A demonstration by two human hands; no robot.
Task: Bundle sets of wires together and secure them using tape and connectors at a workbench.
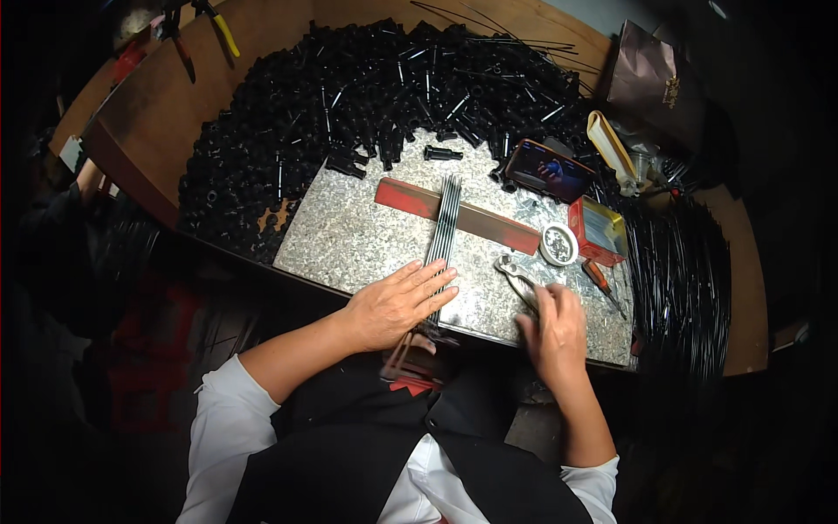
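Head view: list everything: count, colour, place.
Board: one, speckled grey, centre
Bar: one, red-brown, across board
Rods: uncounted bundle, dark, across bar
Pliers: one, metallic, board's near right
Bowl: one, white, bar's right end
Box: one, red-yellow, right of bowl
Phone: one, dark, beyond bowl
Screwdriver: one, orange-handled, near box
Short parts: many, black, heaped beyond board
Strands: many, black, far right
Bag: one, brown, upper right
Handle: one, yellow, upper left
Table: one, brown, beneath board
Sleeves: two, white, below
Left hand: one, bare, on rods
Right hand: one, bare, by pliers

A lit phone (550, 172) sits near a dark paper bag (644, 65).
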